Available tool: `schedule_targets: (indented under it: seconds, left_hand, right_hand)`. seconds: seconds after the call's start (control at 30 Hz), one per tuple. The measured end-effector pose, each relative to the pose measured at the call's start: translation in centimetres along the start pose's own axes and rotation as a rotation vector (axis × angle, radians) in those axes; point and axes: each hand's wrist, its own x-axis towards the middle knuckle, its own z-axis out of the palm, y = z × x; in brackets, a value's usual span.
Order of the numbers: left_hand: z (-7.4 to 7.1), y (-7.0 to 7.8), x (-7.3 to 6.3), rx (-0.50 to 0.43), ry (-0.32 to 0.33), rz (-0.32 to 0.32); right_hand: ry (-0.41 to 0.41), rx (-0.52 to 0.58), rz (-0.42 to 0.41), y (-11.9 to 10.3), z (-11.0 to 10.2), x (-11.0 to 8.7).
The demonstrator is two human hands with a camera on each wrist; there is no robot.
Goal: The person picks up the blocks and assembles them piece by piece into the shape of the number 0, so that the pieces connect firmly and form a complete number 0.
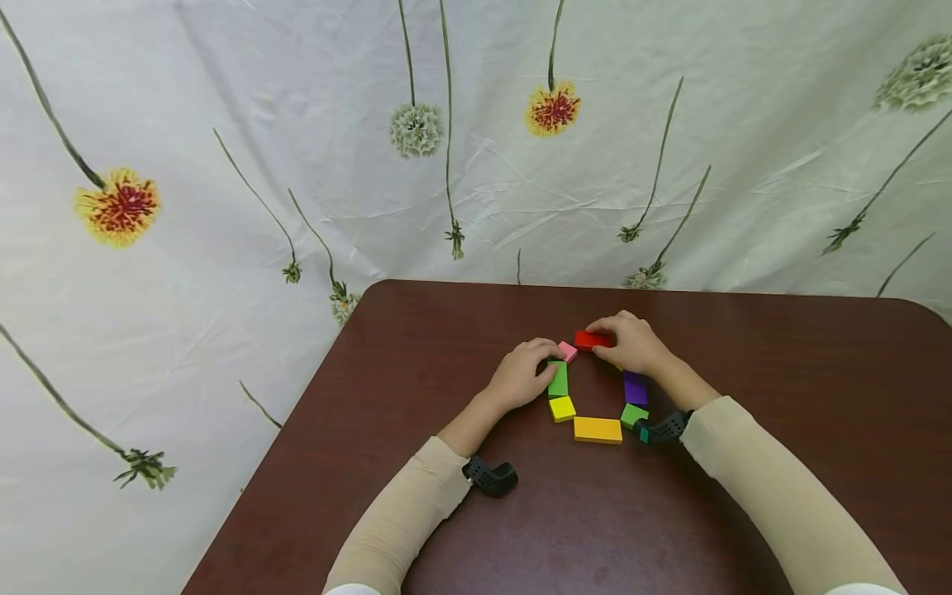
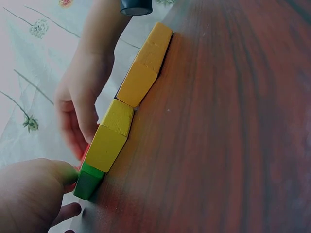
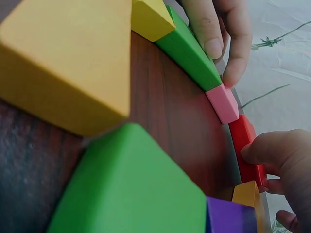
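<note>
Wooden blocks form a ring on the table. My right hand [image 1: 630,343] grips the red block [image 1: 587,340] at the far side, thumb on its inner face and fingers behind. My left hand [image 1: 518,376] touches the outer side of the ring, one fingertip at the small pink block [image 3: 224,104] and the thumb against the long green block [image 1: 558,380]. A small orange block [image 3: 247,194], mostly hidden by my right hand in the head view, sits between the red block and the purple block [image 1: 635,388].
Nearer me, the ring runs through a small yellow block [image 1: 562,409], a long yellow-orange block [image 1: 597,430] and a small green block [image 1: 630,413]. The dark wooden table [image 1: 521,529] meets a flowered white cloth [image 1: 506,165] behind. Black wrist cameras hang low near the ring.
</note>
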Motion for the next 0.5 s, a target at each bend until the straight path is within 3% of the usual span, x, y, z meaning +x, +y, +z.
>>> schedule_targets:
  seconds: [0.33,0.5]
  left_hand:
    - [-0.10,0.40,0.02,-0.002,-0.001,0.005]
    - [-0.04,0.18,0.11,-0.007,-0.006,0.000]
  right_hand:
    - [-0.009,-0.010,-0.007,0.47,0.15,-0.30]
    - [-0.006,0.078,0.009,0.42,-0.35,-0.64]
